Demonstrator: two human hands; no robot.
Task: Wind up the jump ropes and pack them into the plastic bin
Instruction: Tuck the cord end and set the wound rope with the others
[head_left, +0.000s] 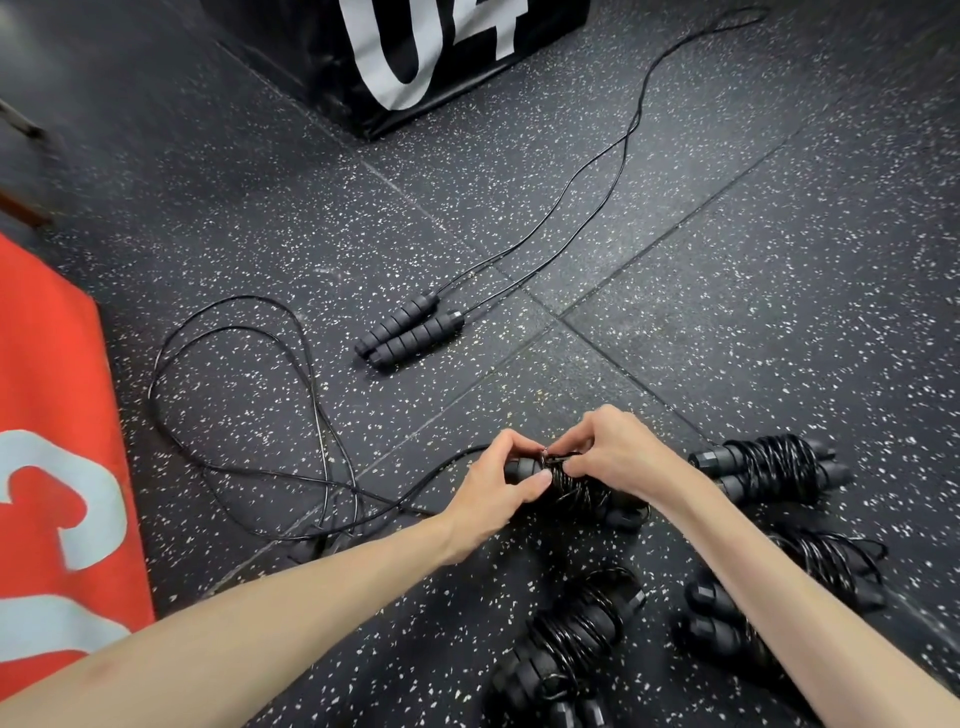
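On speckled black rubber floor (727, 260), both hands (498, 488) (618, 452) grip 1 half-wound rope (571, 488).

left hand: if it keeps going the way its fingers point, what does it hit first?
The left hand points rightward, already gripping the half-wound black jump rope. Just beyond that is the right hand; they look nearly touching, though depth is unclear.

Speckled black rubber floor (727, 291), unwound jump rope (410, 332) with handles side by side, loose cord loops (234, 395), three wound rope bundles (763, 467), black box (415, 62), red box (52, 467)
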